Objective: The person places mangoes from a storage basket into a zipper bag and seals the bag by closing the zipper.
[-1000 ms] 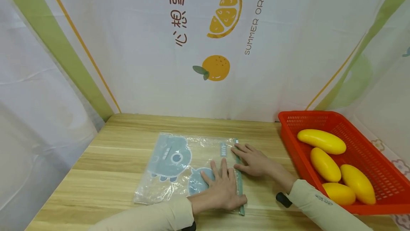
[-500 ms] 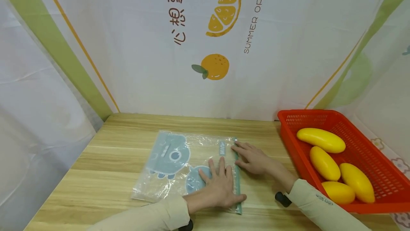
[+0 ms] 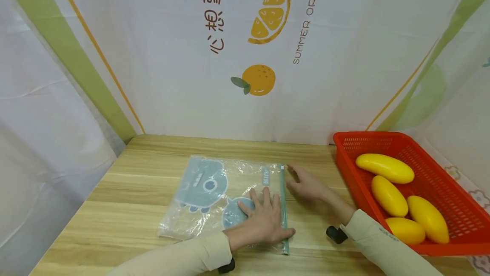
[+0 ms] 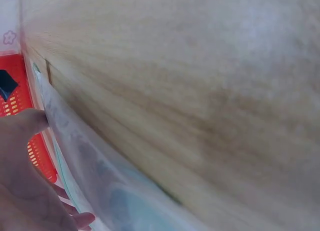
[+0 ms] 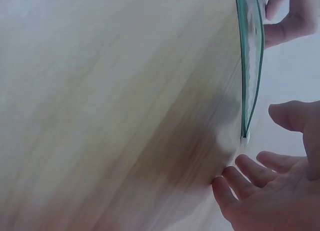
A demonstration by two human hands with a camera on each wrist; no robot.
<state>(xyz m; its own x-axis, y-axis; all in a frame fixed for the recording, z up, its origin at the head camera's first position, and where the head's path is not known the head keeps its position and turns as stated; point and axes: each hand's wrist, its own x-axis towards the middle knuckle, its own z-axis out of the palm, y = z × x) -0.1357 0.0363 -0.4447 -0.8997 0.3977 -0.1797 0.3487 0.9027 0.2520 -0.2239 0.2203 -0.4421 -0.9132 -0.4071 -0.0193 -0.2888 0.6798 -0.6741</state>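
Observation:
A clear plastic zip bag (image 3: 239, 167) with a blue cartoon print lies flat on the wooden table. My left hand (image 3: 263, 224) rests on it with fingers spread, the thumb reaching across the green zip strip (image 3: 283, 199). Just right of the strip's far end, near the white slider (image 3: 282, 167), is my right hand (image 3: 309, 186), fingers loosely bent and holding nothing. In the right wrist view the two green zip edges (image 5: 243, 66) bow apart, and the right fingertips (image 5: 230, 173) are below the strip's end, apart from it.
On the right stands a red plastic basket (image 3: 346, 186) with several yellow mango-shaped fruits (image 3: 384, 168) in it. A printed white curtain (image 3: 183, 97) hangs behind the table (image 3: 126, 191). A black wrist-camera piece (image 3: 337, 234) shows under the right sleeve.
My right hand has come off the zip strip and shifted slightly right, uncovering the white slider. The left hand stays spread on the bag.

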